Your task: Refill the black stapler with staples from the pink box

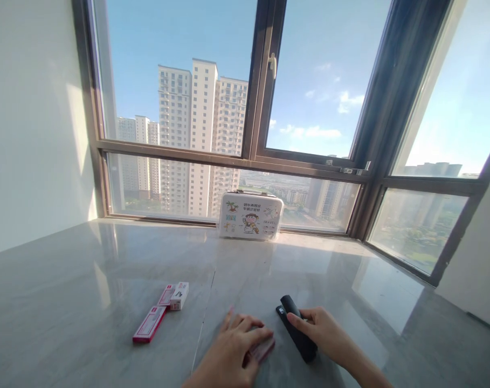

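My left hand [234, 347] lies over a small pink box [264, 349] on the grey marble sill, fingers curled down onto it. Just to its right lies a black stapler [297, 334], and my right hand [319, 330] rests against the stapler's right side with fingers wrapped on its body. Left of the hands lie a long pink staple box [149, 324], a smaller pink box [166, 295] and a small white box [180, 296].
A white tin case with cartoon prints [250, 216] stands at the back against the window. The grey marble sill [87, 280] runs to a white wall on the left and glass panes behind and to the right.
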`<move>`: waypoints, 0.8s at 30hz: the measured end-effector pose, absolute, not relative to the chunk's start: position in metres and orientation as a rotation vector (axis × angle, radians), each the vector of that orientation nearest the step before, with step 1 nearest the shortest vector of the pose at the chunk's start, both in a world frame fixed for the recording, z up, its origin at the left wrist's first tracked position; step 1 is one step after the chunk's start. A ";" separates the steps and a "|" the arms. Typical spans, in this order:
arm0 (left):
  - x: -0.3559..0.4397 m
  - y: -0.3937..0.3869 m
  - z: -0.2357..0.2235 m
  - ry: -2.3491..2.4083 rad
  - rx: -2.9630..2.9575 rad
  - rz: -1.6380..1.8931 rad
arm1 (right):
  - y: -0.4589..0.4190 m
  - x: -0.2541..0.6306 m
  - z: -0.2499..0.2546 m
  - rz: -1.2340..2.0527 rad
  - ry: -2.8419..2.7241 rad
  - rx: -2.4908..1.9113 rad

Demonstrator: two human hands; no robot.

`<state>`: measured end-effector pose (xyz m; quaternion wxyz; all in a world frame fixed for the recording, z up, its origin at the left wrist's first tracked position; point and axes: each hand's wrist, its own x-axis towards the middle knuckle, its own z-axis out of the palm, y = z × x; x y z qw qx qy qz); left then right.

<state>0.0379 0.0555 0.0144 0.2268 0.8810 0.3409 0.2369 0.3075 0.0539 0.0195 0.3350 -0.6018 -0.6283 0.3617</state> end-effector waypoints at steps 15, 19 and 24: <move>0.023 0.042 0.016 1.145 2.314 0.835 | 0.045 0.236 -0.015 1.039 -1.521 -1.393; -0.026 0.042 0.013 1.364 2.295 1.096 | 0.040 0.239 -0.016 0.959 -1.444 -1.461; -0.130 0.045 -0.016 2.064 2.236 1.179 | 0.036 0.236 -0.014 0.995 -1.443 -1.466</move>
